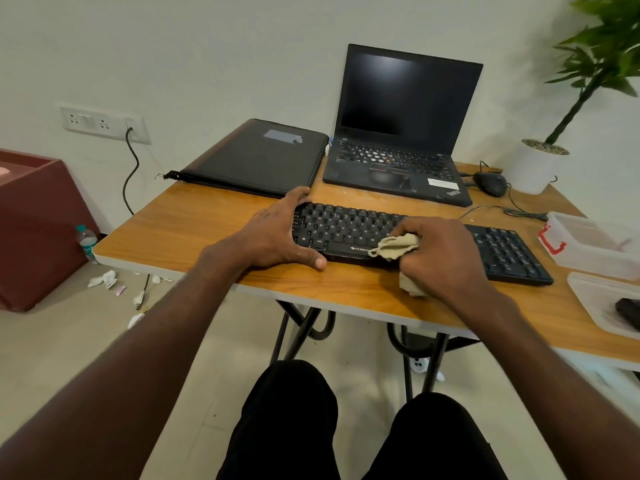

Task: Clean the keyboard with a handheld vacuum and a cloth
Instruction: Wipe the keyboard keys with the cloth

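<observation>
A black keyboard (pixel 349 228) lies across the wooden table (pixel 194 230), near its front edge. My left hand (pixel 277 233) clamps the keyboard's left end, thumb along the front edge and fingers over the back. My right hand (pixel 446 254) is closed on a crumpled beige cloth (pixel 394 245) and presses it on the keyboard's front middle, near the space bar. A second fold of the cloth hangs below my palm onto the table. The middle keys under my right hand are hidden. No handheld vacuum is in view.
Behind the keyboard stand an open black laptop (pixel 401 133) and a black folder case (pixel 256 157). A mouse (pixel 490 183), a white plant pot (pixel 536 168) and clear plastic containers (pixel 599 244) sit to the right. A maroon box (pixel 31 216) and a bottle (pixel 86 242) are on the floor, left.
</observation>
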Motion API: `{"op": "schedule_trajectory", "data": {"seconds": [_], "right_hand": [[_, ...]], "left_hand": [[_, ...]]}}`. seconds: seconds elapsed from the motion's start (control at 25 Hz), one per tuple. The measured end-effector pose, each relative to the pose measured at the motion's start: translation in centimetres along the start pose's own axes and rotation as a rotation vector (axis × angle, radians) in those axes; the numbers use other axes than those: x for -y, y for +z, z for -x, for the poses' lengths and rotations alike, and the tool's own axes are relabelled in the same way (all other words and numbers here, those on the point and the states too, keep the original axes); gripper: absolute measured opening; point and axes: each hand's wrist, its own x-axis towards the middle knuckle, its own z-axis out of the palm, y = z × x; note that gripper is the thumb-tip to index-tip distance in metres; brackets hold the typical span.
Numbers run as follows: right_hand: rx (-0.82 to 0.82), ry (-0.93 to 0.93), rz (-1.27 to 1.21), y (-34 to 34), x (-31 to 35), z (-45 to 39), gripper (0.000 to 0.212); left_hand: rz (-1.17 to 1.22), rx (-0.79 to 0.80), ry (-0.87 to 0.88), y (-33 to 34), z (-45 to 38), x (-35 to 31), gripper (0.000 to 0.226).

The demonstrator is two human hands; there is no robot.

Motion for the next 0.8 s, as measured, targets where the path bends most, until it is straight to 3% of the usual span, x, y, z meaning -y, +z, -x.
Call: {"op": "schedule_trajectory", "data": {"seconds": [0.16, 0.24, 0.44, 0.52, 0.68, 0.8], "right_hand": [[-0.056, -0.110, -0.173, 3.3, 4.7, -0.5, 0.045], [-0.056, -0.162, -0.060, 4.8, 5.9, -0.2, 0.043], [-0.090, 0.178, 0.174, 2.4, 2.2, 0.6, 0.043], [-0.097, 0.201, 0.188, 2.5, 2.6, 0.6, 0.040], [-0.032, -0.050, -0.014, 4.8, 6.4, -0.2, 0.035], [0.010, -0.178, -0.011, 4.7, 5.5, 0.9, 0.035]], "left_hand": [[0.001, 0.008, -0.017, 0.0, 0.2, -0.4, 0.164], [0.004, 0.004, -0.013, 0.0, 0.3, -0.5, 0.165], [-0.014, 0.018, -0.005, -0.1, 0.2, -0.5, 0.161], [-0.030, 0.014, -0.014, -0.1, 0.3, -0.7, 0.157], [-0.049, -0.006, 0.000, 0.0, -0.1, -0.5, 0.149], [-0.042, -0.009, 0.000, 0.0, -0.3, -0.1, 0.145]]}}
